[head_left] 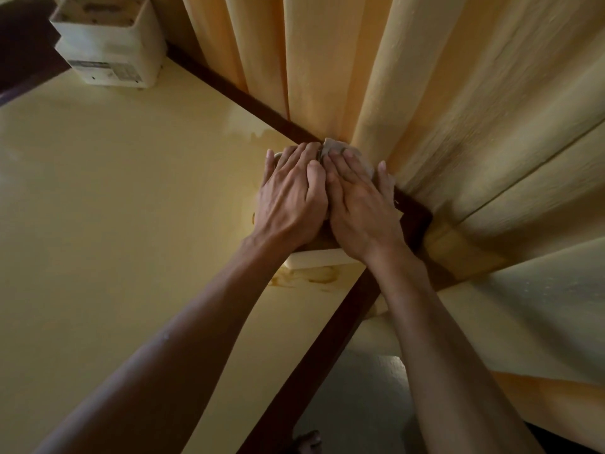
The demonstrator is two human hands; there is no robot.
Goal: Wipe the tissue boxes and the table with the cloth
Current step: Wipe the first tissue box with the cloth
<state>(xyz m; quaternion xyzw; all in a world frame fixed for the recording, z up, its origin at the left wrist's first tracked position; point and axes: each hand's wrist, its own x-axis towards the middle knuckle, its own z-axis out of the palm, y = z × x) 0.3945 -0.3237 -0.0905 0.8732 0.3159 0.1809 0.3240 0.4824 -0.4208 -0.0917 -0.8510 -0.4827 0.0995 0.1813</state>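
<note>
Cream-yellow table (114, 198) with a dark wooden edge fills our view, yellow curtains (360, 77) hanging just behind it. At the far corner our left hand (291, 201) lies flat, fingers straight, on a white tissue box (314, 259). Beside it, touching, our right hand (357, 208) presses a grey cloth (334, 147) down, grip flat, not clenched. Another white tissue box (111, 44) stands far left.

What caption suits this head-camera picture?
Both hands, left and right, press a cloth onto a tissue box.
</note>
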